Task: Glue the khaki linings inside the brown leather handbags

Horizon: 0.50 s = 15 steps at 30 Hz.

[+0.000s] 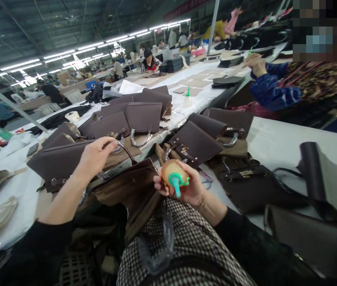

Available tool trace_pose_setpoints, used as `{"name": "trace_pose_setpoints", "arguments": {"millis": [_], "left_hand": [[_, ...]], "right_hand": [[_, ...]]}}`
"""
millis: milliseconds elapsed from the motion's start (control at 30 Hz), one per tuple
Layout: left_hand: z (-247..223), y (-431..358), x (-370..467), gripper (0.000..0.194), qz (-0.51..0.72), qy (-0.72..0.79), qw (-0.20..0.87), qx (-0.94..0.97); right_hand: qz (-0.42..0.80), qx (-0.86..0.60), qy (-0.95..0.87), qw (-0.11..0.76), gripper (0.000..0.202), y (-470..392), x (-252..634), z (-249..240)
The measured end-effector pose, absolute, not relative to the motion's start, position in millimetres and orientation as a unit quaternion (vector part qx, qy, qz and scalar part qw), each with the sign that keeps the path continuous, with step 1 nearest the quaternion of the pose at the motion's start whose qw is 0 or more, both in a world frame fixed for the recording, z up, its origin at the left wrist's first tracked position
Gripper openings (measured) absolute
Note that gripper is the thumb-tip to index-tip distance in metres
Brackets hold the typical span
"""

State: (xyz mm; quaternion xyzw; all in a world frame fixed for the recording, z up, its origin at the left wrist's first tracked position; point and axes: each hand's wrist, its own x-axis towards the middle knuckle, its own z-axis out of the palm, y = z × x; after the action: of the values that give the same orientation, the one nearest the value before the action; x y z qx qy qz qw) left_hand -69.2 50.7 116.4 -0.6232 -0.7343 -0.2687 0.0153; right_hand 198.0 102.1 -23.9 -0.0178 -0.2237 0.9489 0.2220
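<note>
My left hand (98, 157) is closed round the dark curved handle of a brown bag part, its fingers pinching the handle's upper end. In my right hand (190, 186) is a round amber glue bottle (168, 171) with a green nozzle, tilted so that the nozzle points down toward me. The brown bag part (135, 186) hangs open over my lap between the two hands, its lower folds resting near the checked cloth (192, 246). A plastic-wrapped handle (168, 238) lies on that cloth.
Dark brown bag pieces (144, 115) with wrapped handles cover the table ahead. More bags (254, 186) lie on the right-hand table. A white bottle with a green tip (187, 99) stands on the far table. A co-worker's hands (256, 64) are at the upper right.
</note>
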Motion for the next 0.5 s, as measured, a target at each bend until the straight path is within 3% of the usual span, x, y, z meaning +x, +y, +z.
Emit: {"name": "trace_pose_setpoints", "arguments": {"millis": [67,133,200,300,367,433,500], "left_hand": [[82,51,-64,0.035,-0.275,-0.717,0.15,-0.623],[46,35,-52,0.051,-0.263,-0.598,0.337,-0.678],[14,9,-38,0.057,-0.253,-0.466,0.417,-0.738],[-23,-24,-25,0.036,-0.233,-0.437,0.365,-0.788],[-37,-31,-24,0.026,-0.232,-0.427,0.246,-0.839],[-45,-25,-24,0.037,-0.21,-0.404,0.152,-0.877],[-48,-8,-21,0.04,-0.197,-0.421,0.139,-0.874]], "right_hand": [[0.956,-0.008,-0.18,0.231,0.055,97,197,-19],[0.963,0.005,-0.133,0.233,0.054,90,198,-18],[0.967,0.01,-0.103,0.231,0.053,83,201,-19],[0.97,0.007,-0.073,0.23,0.056,75,207,-24],[0.972,0.011,-0.063,0.225,0.06,70,209,-27],[0.973,0.011,-0.067,0.221,0.063,64,207,-32],[0.972,-0.003,-0.079,0.223,0.069,55,198,-37]]}}
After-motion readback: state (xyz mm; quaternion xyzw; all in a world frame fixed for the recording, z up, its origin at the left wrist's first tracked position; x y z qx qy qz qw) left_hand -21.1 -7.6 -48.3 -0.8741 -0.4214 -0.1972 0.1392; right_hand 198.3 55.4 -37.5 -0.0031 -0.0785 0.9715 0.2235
